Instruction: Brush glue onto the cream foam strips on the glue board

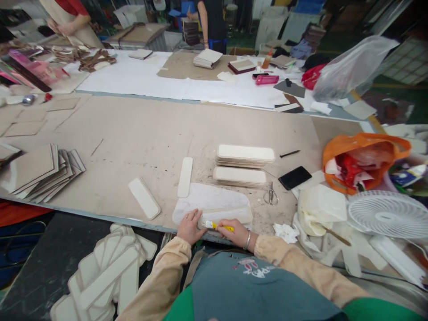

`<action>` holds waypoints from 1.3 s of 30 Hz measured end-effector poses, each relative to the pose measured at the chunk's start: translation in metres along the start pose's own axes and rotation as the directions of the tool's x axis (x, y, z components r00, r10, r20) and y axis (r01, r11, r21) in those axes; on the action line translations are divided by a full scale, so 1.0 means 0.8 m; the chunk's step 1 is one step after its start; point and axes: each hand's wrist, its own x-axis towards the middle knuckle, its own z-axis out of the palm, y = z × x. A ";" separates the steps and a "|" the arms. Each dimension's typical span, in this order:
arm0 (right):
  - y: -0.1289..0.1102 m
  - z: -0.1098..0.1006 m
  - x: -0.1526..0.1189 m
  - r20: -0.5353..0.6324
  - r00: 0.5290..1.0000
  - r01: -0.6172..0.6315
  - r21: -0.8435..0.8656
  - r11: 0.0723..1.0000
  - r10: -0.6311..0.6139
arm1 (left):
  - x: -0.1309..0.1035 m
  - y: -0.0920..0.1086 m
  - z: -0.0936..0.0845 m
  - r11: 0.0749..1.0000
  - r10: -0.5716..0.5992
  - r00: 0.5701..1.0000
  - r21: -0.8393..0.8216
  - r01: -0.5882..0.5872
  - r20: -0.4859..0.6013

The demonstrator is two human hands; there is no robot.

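Observation:
My right hand [236,232] grips a yellow-handled tool [214,225] with a whitish end; its exact kind is too small to tell. Fingers spread, my left hand [190,228] lies at the left end of a pale strip [230,214] on a white sheet [195,200] by the table's near edge. The tool's whitish end points at my left thumb. Just behind the sheet lies a single cream rounded strip [185,177]. Two stacks of such strips, a rear stack [245,154] and a front stack [240,174], stand beyond my right hand.
Right of the stacks are small scissors [271,195], a black phone [295,178] and a pen [290,154]. An orange bag [334,178], a white fan [389,218] and a glue-stained container [321,207] crowd the right. Below left lies a heap of strips [107,276]. Two people stand across the far table.

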 end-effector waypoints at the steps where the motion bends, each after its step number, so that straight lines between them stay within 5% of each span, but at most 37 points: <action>1: 0.002 -0.003 -0.004 -0.006 1.000 -0.023 0.007 1.000 0.023 | 0.000 0.000 0.000 1.000 0.005 1.000 0.004 -0.005 -0.004; 8: 0.023 -0.042 -0.049 -0.126 0.985 -0.107 0.066 0.992 0.114 | 0.001 -0.003 0.005 0.999 0.022 0.999 0.027 -0.021 -0.031; 16: 0.050 -0.093 -0.096 -0.380 0.893 -0.202 0.143 0.969 0.242 | 0.002 -0.006 0.013 0.998 0.059 0.996 0.032 -0.057 -0.070; 23: 0.026 -0.111 -0.116 -0.471 0.880 -0.193 -0.243 0.951 0.058 | 0.001 -0.004 0.015 0.998 0.052 0.996 0.038 -0.049 -0.069; 27: 0.012 -0.094 -0.111 -0.367 0.919 -0.120 -0.612 0.782 -0.146 | -0.001 -0.002 0.014 0.999 0.041 0.997 0.038 -0.039 -0.072; 32: 0.001 -0.051 -0.081 -0.060 0.996 -0.017 -0.858 0.514 -0.068 | 0.000 -0.001 0.013 0.999 0.040 0.996 0.024 -0.038 -0.076; 35: -0.009 -0.027 -0.057 0.095 0.990 0.138 -0.842 0.521 -0.108 | 0.001 -0.002 0.014 0.999 0.042 0.996 0.015 -0.041 -0.072; 39: -0.020 -0.004 -0.027 0.122 0.968 0.242 -0.692 0.680 -0.220 | 0.000 -0.001 0.012 1.000 0.022 0.998 0.007 -0.022 -0.058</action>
